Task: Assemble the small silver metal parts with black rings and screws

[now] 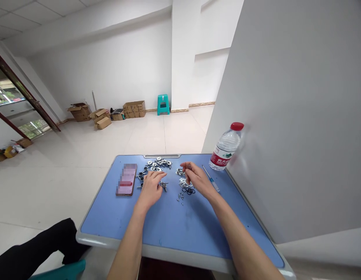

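Observation:
My left hand (152, 187) is palm down over the metal parts on the blue table, its fingers stretched out to the right. Small metal fittings with flanges and stems (158, 163) lie piled just beyond it, and some are partly hidden under it. My right hand (197, 177) hovers over flat oval metal plates (184, 182), fingers loosely curved and apart, with nothing visible in them. Black rubber rings (189, 191) lie below that hand. Several small screws or similar metal pieces (180, 196) are scattered nearer to me.
A screwdriver (211, 179) and a water bottle with a red cap (226, 147) are on the right of the blue table (168, 231). A phone (126, 179) lies on the left. A grey panel (297, 116) borders the right edge. A person's black-clad leg (43, 245) is at lower left.

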Available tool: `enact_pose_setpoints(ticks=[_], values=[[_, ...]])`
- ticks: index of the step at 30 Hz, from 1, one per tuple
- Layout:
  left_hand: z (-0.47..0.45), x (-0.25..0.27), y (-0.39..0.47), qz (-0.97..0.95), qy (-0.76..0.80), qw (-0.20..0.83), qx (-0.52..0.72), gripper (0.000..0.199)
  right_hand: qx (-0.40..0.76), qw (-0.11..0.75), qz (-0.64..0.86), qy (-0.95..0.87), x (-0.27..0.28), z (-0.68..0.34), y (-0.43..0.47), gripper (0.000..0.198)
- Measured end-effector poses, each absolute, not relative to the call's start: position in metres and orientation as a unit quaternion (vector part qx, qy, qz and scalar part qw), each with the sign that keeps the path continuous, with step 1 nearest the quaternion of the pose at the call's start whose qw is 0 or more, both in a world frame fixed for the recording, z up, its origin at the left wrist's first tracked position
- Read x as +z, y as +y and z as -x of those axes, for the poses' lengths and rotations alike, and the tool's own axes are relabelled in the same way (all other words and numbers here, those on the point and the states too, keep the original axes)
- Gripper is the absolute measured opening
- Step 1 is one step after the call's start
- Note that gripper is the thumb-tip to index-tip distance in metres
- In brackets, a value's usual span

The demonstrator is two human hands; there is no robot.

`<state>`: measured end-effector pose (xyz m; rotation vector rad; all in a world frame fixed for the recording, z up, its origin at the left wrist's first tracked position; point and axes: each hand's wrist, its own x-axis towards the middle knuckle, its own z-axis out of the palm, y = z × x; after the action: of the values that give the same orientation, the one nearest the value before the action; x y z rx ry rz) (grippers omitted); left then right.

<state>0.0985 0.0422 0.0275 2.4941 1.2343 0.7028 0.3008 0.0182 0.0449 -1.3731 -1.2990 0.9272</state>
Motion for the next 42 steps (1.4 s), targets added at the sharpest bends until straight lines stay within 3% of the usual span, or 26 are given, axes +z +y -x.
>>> enact_pose_setpoints(ticks=[3, 8, 13, 20, 25, 31, 42], values=[[-0.093, 0.029, 0.04, -0.876, 0.412, 0.141, 0.205, 0.061, 0.45, 0.505, 0.531, -0.51, 0.043, -0.298, 0.019, 0.035], [-0.101, 0.024, 0.033, -0.887, 0.406, 0.142, 0.166, 0.044, 0.466, 0.525, 0.553, -0.45, 0.04, -0.294, 0.019, 0.035], [-0.107, 0.017, 0.032, -0.874, 0.414, 0.173, 0.188, 0.03, 0.526, 0.52, 0.48, -0.472, 0.045, -0.287, 0.014, 0.035], [-0.105, 0.014, 0.034, -0.85, 0.425, 0.226, 0.215, 0.015, 0.363, 0.47, 0.587, -0.55, 0.045, -0.281, 0.009, 0.044], [-0.106, 0.019, 0.033, -0.841, 0.438, 0.24, 0.207, 0.011, 0.38, 0.451, 0.562, -0.58, 0.038, -0.273, 0.008, 0.035], [-0.107, 0.023, 0.033, -0.827, 0.454, 0.266, 0.196, 0.004, 0.216, 0.452, 0.549, -0.669, 0.034, -0.266, 0.006, 0.025], [-0.106, 0.02, 0.034, -0.826, 0.456, 0.268, 0.195, 0.007, 0.203, 0.411, 0.487, -0.743, 0.037, -0.267, 0.002, 0.024]])
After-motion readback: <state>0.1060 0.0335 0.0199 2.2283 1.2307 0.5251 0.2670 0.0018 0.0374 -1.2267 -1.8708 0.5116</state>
